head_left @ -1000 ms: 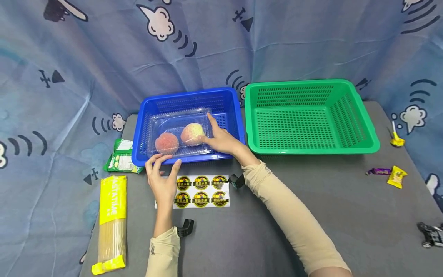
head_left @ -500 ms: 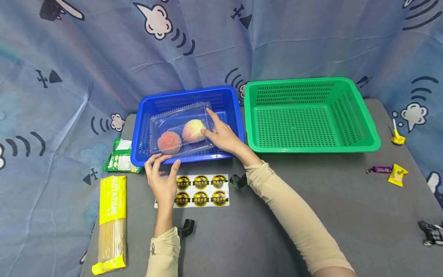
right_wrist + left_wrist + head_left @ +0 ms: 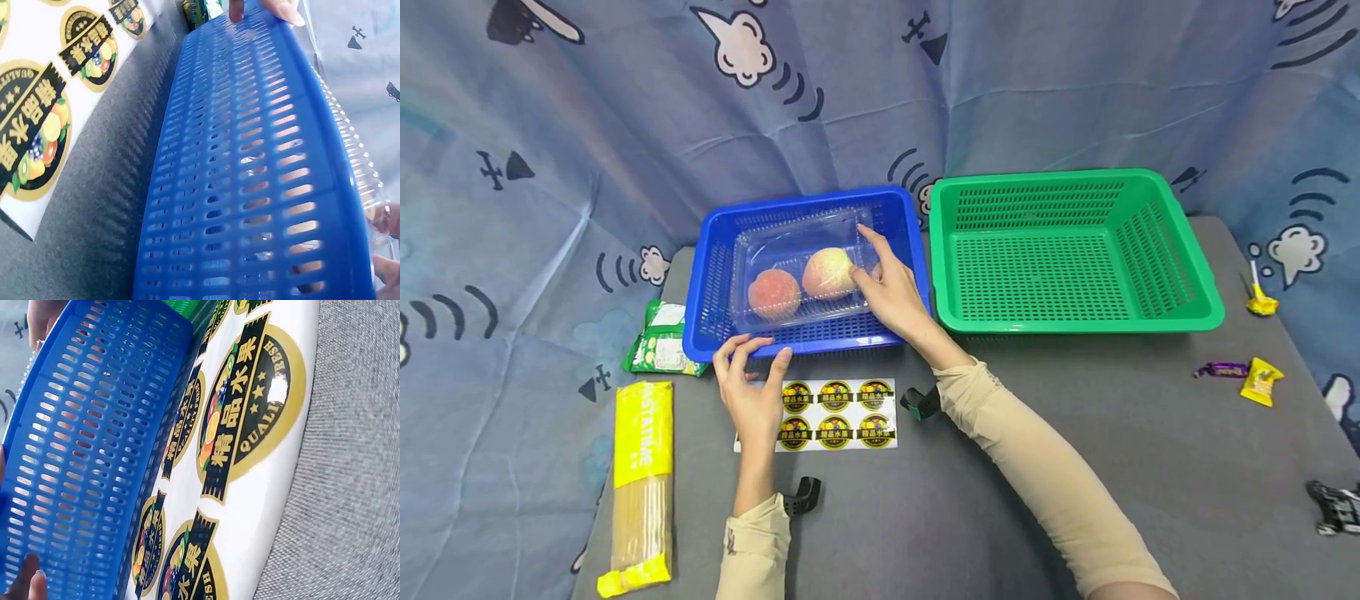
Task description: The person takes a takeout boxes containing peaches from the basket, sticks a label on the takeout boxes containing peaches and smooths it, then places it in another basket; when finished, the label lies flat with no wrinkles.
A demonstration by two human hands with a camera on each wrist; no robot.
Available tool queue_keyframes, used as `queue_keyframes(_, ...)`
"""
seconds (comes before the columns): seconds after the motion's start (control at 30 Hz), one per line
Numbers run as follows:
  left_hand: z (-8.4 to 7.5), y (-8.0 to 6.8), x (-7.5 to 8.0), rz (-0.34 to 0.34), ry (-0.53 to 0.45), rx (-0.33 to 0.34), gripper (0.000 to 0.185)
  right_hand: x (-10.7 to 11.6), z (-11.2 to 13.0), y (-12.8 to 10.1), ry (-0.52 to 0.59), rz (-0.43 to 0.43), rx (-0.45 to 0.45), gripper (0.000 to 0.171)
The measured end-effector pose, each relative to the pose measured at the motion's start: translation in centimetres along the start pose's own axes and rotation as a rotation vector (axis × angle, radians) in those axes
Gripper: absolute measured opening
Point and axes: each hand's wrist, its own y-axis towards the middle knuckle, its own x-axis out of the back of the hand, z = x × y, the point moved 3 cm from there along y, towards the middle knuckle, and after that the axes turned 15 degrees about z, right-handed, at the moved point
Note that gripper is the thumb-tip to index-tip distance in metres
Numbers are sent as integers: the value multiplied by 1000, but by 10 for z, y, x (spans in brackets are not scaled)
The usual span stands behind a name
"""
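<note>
My right hand [image 3: 892, 290] holds the right end of a clear plastic box [image 3: 797, 229], fingers over its far side and thumb at the near side. Two peaches [image 3: 775, 294] show through the box, one reddish and one paler. The box is within the blue basket [image 3: 695, 333], slightly slanted with its right end farther back. At the basket's front rim, my left hand [image 3: 756, 404] grips with its fingers over the edge and its thumb outside. In the right wrist view, the box's ridged edge [image 3: 353, 150] shows beyond the basket wall, with my right fingers beside it.
A sheet of round fruit stickers [image 3: 835, 415] lies before the blue basket. To its right stands a green basket [image 3: 1078, 325]. Pasta [image 3: 643, 483] and a green packet [image 3: 666, 337] are at left; wrapped candies [image 3: 1261, 382], a lollipop [image 3: 1261, 304] and a toy car [image 3: 1333, 507] at right.
The plastic box with the peaches has moved back and a little right, carried by my right hand. My left hand has stayed on the basket's rim.
</note>
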Motion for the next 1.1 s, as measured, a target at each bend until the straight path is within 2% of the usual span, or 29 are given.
queue_keyframes(0.17,-1,0,-2,10,-1,6,30,10,-1,-3,98,-61,40,65)
queue_keyframes(0.27,-1,0,-2,9,2,11,30,18,3,-8,144,-69,73,65)
queue_keyframes(0.47,0,0,-2,12,2,8,31,40,13,-29,167,-82,107,64)
queue_keyframes(0.7,-1,-1,-4,10,3,5,32,75,18,-69,192,-85,77,63)
queue_keyframes(0.83,-1,-1,-4,8,4,0,31,98,16,-99,183,-101,56,62)
queue_keyframes(1.03,-1,-2,-3,-12,0,0,30,127,10,-144,246,-103,74,61)
queue_keyframes(1.1,-1,-2,-3,-9,0,1,31,137,6,-160,223,-120,71,61)
